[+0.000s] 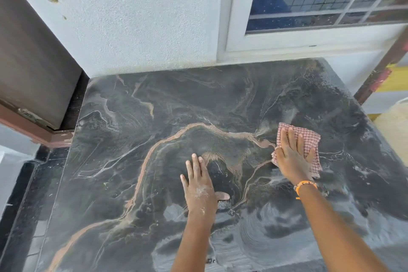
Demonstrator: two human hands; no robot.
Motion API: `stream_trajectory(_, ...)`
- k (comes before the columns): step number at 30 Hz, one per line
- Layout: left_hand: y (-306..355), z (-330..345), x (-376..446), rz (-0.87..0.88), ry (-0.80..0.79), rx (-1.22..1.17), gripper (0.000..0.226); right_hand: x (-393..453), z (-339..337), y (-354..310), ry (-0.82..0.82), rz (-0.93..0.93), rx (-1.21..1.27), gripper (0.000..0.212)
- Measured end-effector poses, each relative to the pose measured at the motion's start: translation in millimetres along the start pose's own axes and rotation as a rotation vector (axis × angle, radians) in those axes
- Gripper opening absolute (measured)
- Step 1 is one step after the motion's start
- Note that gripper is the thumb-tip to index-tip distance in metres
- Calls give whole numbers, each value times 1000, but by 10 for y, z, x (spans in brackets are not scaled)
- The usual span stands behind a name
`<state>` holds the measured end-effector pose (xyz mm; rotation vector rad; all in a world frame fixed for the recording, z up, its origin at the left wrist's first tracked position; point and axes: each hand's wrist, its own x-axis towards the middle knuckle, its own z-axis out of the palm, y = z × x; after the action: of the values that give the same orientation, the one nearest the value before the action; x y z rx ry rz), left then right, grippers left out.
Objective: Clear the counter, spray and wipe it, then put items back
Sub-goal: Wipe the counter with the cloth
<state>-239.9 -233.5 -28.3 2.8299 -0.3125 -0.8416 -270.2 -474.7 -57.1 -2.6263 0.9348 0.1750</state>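
Right now I am looking down on the dark marbled surface (154, 117), which is running from the white textured wall (132, 17) at the back toward me, veined with tan and pale streaks. My right hand (293, 157) is lying flat with straight fingers on top of the red-and-white checked cloth (309, 139), pressing it onto the right part of the surface; the cloth is showing beyond the fingertips and along the outer edge of the palm. An orange bracelet (305, 184) is sitting on that wrist. My left hand (199, 185) is resting released and flat on the middle of the surface, fingers straight and pointing away from me, thumb spread out to the right, holding nothing; whitish smears are showing on its back. Wet, pale swirled marks (260, 238) are lying on the near part of the surface, between and below my two forearms. Behind the right side a white-framed window (309, 6) with a grille is filling the wall, and at the far left a dark brown panel (33, 62) is standing beside the surface.
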Motion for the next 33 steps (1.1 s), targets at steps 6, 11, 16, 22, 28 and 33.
stream_trajectory(6,11,28,40,-2,21,1,124,-75,295,-714,-37,-242,-47,57)
stream_trajectory(11,33,24,17,-1,52,-49,123,-142,400,-1135,-135,-594,-84,58)
stream_trajectory(16,383,44,51,-63,97,-101,121,14,217,-490,-180,-876,-188,58)
stream_trajectory(22,1535,171,284,157,106,-160,119,642,-311,777,-91,-629,-169,59)
stream_trajectory(28,2244,299,474,95,44,-82,117,1175,-786,1992,29,-207,-102,58)
stream_trajectory(33,2222,361,497,62,78,-84,120,943,-697,1943,146,51,-38,62)
